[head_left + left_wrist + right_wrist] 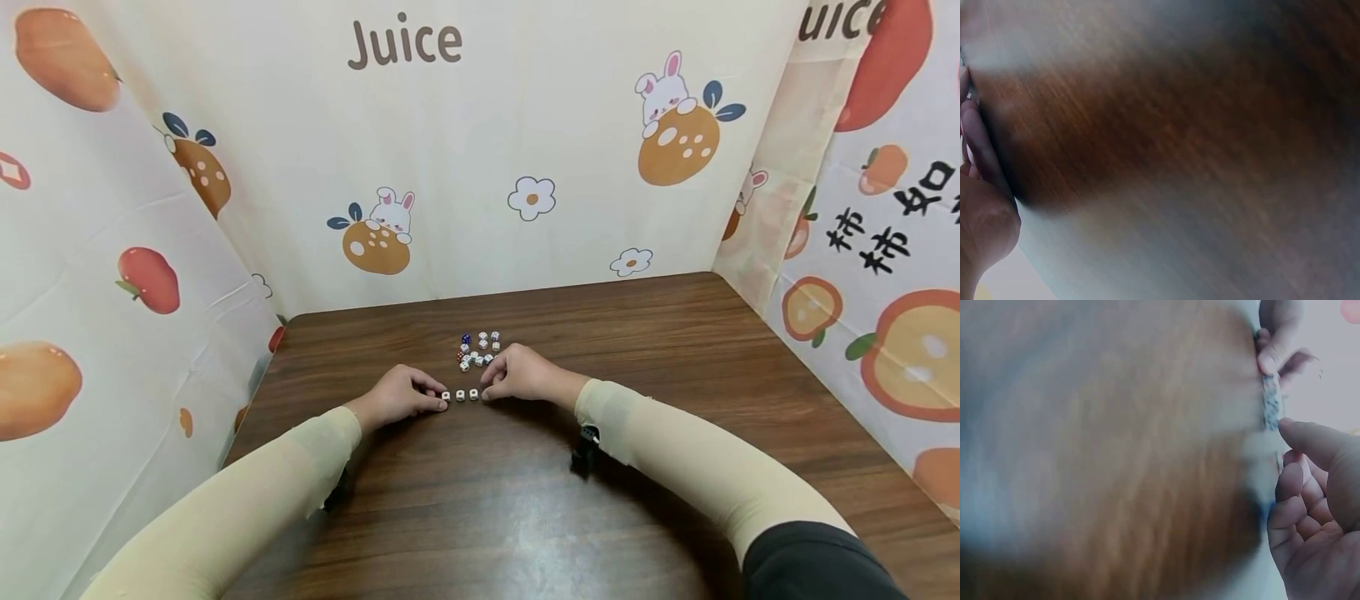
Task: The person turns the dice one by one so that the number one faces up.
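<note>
Pinching the leftmost small white cube-shaped die [446, 397] between thumb and forefinger, the bare left hand [397, 394] sits left of centre in the head view. We see that die end a short row at mid-frame: next comes a middle small white cube-shaped die [461, 396], then a rightmost small white cube-shaped die [474, 394], gaps between all three. Bare right hand [527, 372] comes in from the right, thumb and forefinger tips just beside the rightmost die. We cannot tell whether those tips grasp anything; right wrist view is too blurred there. Just above the row we have a loose cluster of small white cube-shaped dice [483, 344], with one dark blue cube-shaped die [466, 339] at its upper left and one red cube-shaped die [461, 357] at its left edge. All lie on the dark brown wood-grain table [465, 500], lower centre of the frame. Cream long sleeves [697, 454] cover both forearms. Across the upper frame we get a cream curtain [480, 125] printed with rabbits, oranges, flowers.
</note>
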The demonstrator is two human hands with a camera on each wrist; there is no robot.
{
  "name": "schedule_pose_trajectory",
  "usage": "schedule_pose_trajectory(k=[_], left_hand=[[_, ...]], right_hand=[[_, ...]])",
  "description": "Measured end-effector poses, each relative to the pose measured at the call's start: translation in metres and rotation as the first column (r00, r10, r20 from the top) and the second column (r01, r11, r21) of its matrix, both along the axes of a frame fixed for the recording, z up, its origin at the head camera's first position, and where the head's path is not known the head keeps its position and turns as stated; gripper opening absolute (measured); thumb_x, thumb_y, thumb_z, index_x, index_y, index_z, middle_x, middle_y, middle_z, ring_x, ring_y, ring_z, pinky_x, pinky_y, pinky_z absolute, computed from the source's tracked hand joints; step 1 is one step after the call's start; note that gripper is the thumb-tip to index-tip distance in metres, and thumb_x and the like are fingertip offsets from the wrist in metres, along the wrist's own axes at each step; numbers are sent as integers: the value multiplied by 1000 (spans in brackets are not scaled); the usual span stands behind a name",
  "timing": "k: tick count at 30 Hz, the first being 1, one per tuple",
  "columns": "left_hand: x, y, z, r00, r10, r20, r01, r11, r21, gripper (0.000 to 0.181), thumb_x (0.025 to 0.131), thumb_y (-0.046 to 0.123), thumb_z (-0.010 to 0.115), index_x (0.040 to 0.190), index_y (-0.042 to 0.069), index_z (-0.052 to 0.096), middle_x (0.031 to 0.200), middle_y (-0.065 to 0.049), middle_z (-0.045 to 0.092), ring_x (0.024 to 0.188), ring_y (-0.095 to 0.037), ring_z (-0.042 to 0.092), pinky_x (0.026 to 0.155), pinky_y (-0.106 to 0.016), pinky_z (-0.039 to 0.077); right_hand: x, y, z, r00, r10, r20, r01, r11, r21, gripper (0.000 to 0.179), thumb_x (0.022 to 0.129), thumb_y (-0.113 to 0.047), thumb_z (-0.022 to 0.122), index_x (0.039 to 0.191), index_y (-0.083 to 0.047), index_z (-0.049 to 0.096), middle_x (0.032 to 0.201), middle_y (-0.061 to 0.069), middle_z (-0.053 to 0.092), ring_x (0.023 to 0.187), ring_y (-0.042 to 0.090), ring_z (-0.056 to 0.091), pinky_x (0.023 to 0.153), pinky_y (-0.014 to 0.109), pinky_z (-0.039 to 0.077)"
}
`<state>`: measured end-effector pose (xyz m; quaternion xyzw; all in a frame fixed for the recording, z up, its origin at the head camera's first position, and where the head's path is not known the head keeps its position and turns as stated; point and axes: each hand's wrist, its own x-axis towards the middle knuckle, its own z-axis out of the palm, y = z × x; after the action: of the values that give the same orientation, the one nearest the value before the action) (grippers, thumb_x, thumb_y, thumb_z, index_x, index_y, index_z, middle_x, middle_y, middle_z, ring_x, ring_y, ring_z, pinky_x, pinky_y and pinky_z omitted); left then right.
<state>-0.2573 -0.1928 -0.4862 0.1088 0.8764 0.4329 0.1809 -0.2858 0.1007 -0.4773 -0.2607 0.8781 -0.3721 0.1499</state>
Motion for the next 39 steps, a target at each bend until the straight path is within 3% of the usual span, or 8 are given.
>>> schedule_pose_trajectory(k=[9, 16, 20, 25, 39], left_hand=[[2, 1, -1, 1000, 11, 4, -11, 1000, 0, 22, 93, 17, 96, 113, 8, 91, 85, 7, 75, 67, -8, 60, 61, -24, 53], [4, 0, -2, 1000, 12, -2, -12, 1000, -7, 22, 93, 18, 97, 112, 9, 91, 85, 7, 77, 69, -8, 61, 62, -25, 55], [3, 0, -2, 1000, 12, -1, -12, 1000, -2, 21, 93, 19, 97, 111, 10, 91, 86, 7, 78, 70, -8, 61, 62, -25, 55], [2, 0, -3, 1000, 7, -10, -7, 1000, -1, 21, 93, 19, 97, 111, 9, 91, 88, 5, 77, 72, -8, 62, 63, -26, 55], [2, 1, -2, 1000, 4, -11, -4, 1000, -14, 19, 93, 19, 97, 109, 10, 91, 88, 6, 77, 72, -9, 62, 64, -27, 56]], right_hand=[[-17, 24, 3, 985, -174, 11, 175, 984, -32, 14, 105, -20, 82, 105, -10, 91, 74, 4, 79, 64, 11, 68, 67, 26, 56], [-27, 29, -7, 965, -258, 41, 259, 966, -5, 21, 109, -25, 77, 104, -10, 91, 74, 2, 76, 63, 11, 66, 62, 27, 58], [-30, 29, -8, 962, -264, 68, 264, 965, 5, 23, 109, -27, 76, 101, -10, 90, 74, 1, 75, 61, 12, 66, 59, 28, 58], [-31, 28, -8, 975, -216, 54, 214, 976, 37, 25, 109, -26, 76, 96, -9, 89, 76, 1, 75, 62, 11, 67, 61, 27, 59], [-31, 28, -7, 978, -203, 48, 201, 978, 53, 21, 109, -26, 78, 100, -11, 90, 74, -1, 76, 62, 11, 65, 61, 26, 56]])
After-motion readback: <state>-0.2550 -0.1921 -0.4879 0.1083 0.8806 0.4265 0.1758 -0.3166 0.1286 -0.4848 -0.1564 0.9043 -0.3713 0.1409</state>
